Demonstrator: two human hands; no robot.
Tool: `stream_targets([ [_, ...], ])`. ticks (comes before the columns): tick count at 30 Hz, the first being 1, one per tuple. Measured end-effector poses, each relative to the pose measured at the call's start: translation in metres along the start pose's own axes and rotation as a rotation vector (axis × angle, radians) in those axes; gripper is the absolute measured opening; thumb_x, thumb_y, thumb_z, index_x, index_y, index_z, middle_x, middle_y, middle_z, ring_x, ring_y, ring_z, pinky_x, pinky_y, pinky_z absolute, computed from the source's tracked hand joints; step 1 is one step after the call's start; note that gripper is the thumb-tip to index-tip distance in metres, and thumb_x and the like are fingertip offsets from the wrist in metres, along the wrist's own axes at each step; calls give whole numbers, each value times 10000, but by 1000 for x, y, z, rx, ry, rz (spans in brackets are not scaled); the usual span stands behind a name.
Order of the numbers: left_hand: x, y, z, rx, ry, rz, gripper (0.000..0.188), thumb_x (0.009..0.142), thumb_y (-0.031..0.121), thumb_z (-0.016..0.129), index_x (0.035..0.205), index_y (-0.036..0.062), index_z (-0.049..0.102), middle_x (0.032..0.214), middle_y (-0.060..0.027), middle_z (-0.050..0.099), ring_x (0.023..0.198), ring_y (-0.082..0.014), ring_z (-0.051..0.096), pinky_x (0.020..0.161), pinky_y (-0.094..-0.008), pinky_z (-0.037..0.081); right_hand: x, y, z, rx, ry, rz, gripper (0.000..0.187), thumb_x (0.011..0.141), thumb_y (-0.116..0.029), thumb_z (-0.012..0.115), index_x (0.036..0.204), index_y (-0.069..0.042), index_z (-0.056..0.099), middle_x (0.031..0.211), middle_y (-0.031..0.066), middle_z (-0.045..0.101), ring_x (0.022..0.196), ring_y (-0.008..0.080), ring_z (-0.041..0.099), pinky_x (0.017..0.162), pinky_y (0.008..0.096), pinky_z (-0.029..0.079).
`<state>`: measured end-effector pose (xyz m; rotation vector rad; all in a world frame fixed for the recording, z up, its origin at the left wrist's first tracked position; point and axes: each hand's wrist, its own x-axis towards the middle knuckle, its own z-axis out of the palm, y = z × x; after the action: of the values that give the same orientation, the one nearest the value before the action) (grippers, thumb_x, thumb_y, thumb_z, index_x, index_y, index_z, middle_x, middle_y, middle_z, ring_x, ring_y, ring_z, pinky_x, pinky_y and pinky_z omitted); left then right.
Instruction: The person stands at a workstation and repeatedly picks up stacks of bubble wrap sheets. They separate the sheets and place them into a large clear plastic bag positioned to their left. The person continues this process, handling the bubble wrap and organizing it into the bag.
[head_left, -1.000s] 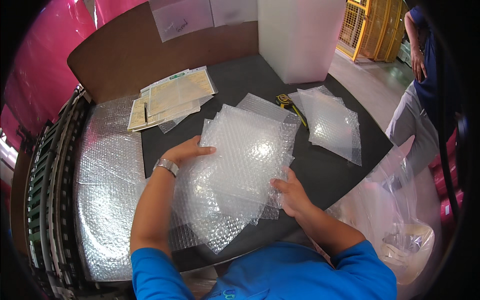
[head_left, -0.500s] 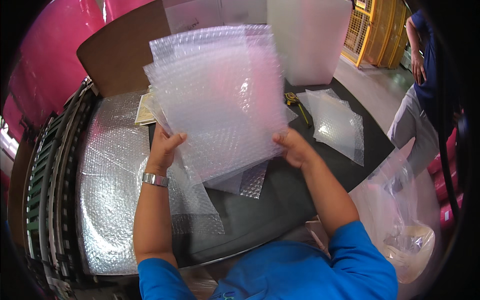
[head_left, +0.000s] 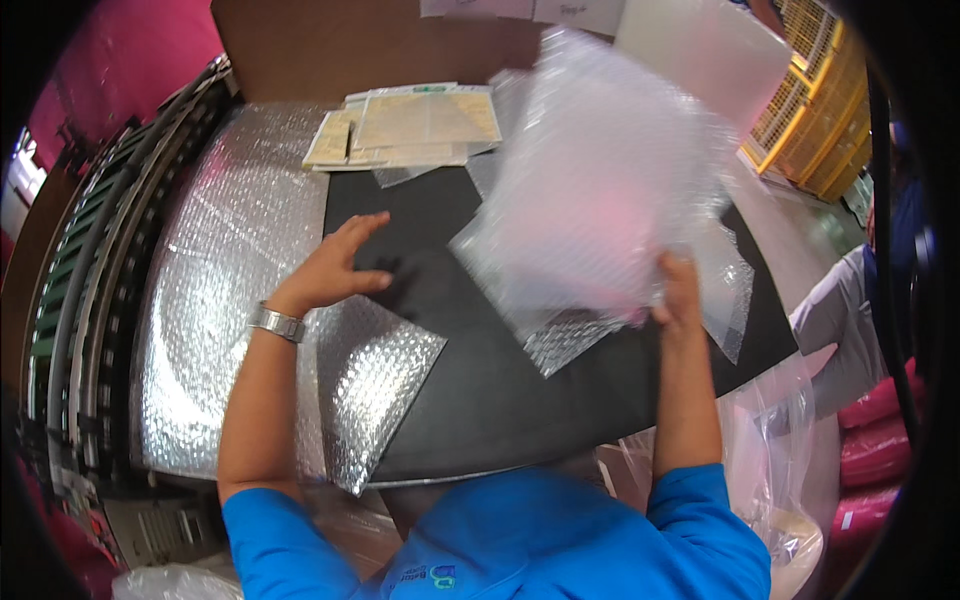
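Note:
A stack of clear bubble wrap sheets (head_left: pixel 590 190) is gripped at its lower right edge by my right hand (head_left: pixel 678 290), thumb on one side and fingers on the other. The stack is tilted and hides much of the table's right part. My left hand (head_left: pixel 340 268) is empty, fingers and thumb spread, over the black tabletop (head_left: pixel 440 235). A loose bubble wrap piece (head_left: pixel 375 375) lies below that hand, beside a long length of bubble wrap (head_left: pixel 225 300) on the left. More bubble wrap pieces (head_left: pixel 728 290) lie on the table beyond my right hand.
Yellowish paper sheets (head_left: pixel 425 125) lie at the back of the table before a brown board (head_left: pixel 370 50). A roller machine (head_left: pixel 100 280) runs along the left. Yellow mesh fencing (head_left: pixel 825 100) stands back right. A person in grey trousers (head_left: pixel 845 310) is at right, near plastic bags (head_left: pixel 770 430).
The stack of bubble wrap sheets has swung right in my right hand. My left hand has let go of it and opened. The papers at the back have come into fuller view.

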<state>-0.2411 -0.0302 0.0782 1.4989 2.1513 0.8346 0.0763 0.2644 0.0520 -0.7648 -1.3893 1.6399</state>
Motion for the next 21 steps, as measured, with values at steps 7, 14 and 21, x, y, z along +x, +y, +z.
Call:
stream_targets([
  [7,-32,10,14,773,-257,-332,706,615,451,704,1139,47,460,1111,-178,508,1132,-309,420,942,-407,320,-4,-12,-47,554,-268,32,404,856,-260,470,1162,3,450,1104,123,538,991,254,534,837,384,453],
  [14,-15,-53,68,-224,238,-493,697,763,590,483,1116,-11,446,1060,-230,541,1007,-328,518,828,-391,412,-16,38,-15,568,-413,267,434,837,-213,496,1214,-28,384,1131,118,503,965,247,538,838,390,448],
  [21,-18,21,77,-1185,-29,-467,785,804,619,366,1276,-4,297,1265,-162,396,1152,-261,412,940,-374,351,-27,48,31,74,-474,486,560,740,-37,602,1231,0,335,1098,146,498,961,246,511,859,356,408],
])
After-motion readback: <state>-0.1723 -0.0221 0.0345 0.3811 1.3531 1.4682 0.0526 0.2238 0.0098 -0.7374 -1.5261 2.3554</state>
